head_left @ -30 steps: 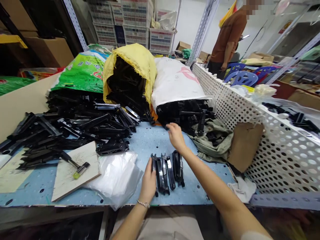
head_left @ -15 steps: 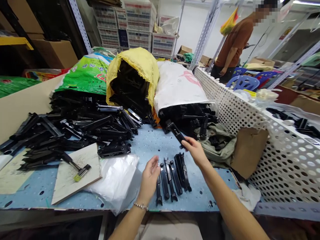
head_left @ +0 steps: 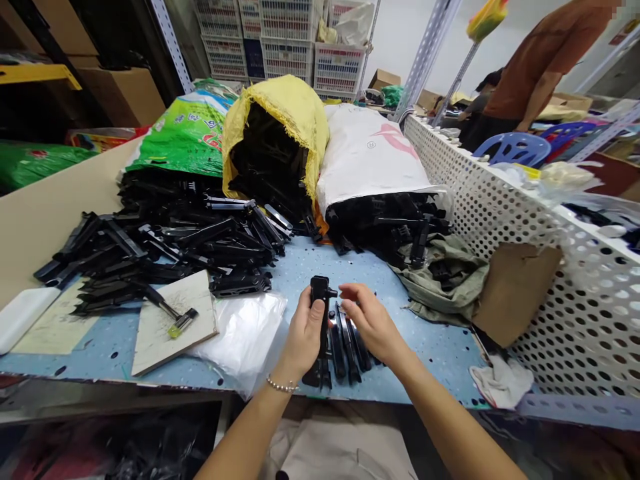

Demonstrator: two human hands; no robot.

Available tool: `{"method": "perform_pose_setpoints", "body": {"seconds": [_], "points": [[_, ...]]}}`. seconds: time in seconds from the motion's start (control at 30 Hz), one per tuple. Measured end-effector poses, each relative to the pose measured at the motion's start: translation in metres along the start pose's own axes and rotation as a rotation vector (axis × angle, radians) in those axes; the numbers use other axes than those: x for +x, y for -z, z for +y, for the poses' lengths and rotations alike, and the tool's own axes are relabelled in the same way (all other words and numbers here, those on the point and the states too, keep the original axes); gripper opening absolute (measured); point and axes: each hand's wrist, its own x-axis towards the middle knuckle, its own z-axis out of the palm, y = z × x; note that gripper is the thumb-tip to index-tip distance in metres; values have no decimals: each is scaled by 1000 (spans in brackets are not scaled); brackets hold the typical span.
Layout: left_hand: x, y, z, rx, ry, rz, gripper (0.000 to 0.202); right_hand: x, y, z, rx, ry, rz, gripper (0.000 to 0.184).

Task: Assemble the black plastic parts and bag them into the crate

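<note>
My left hand [head_left: 306, 330] is wrapped round a long black plastic part [head_left: 320, 293], holding it upright over a short row of similar black parts [head_left: 347, 343] on the blue table top [head_left: 310, 267]. My right hand [head_left: 367, 320] is beside it, fingertips at the part's upper end and palm over the row. A bracelet sits on my left wrist.
Several black parts lie heaped at left [head_left: 165, 247]. Green [head_left: 185, 133], yellow [head_left: 280, 127] and white [head_left: 370, 153] sacks spill more. A board with a small hammer [head_left: 173, 320], clear plastic bags [head_left: 245, 337], a green cloth [head_left: 445, 277], a perforated white wall [head_left: 515, 220]. A person [head_left: 545, 60] stands behind.
My right hand pulled a black part from the white sack's pile and brought it to the row. My left hand, first resting by the row, has now closed round that part.
</note>
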Motion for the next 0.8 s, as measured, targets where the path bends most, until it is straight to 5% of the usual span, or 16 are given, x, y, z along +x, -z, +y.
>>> {"method": "perform_pose_setpoints", "body": {"seconds": [0.1,0.27,0.4,0.5,0.63,0.8], "points": [[-2,-2,1,20,-31,-19,51,15,-8,-8,-276,172,15,28],[10,8,0,-1,-24,82,48,-2,-27,-2,-59,6,-160,37],[20,15,-1,-48,85,134,55,-42,-40,4,-318,108,-232,27],[26,20,-10,-87,63,154,53,-51,-44,8,-354,26,-289,29],[28,30,-40,-87,66,197,41,1,-30,19,-377,-112,-338,36],[13,21,-88,33,31,193,44,111,-1,37,-589,-261,70,36]]}}
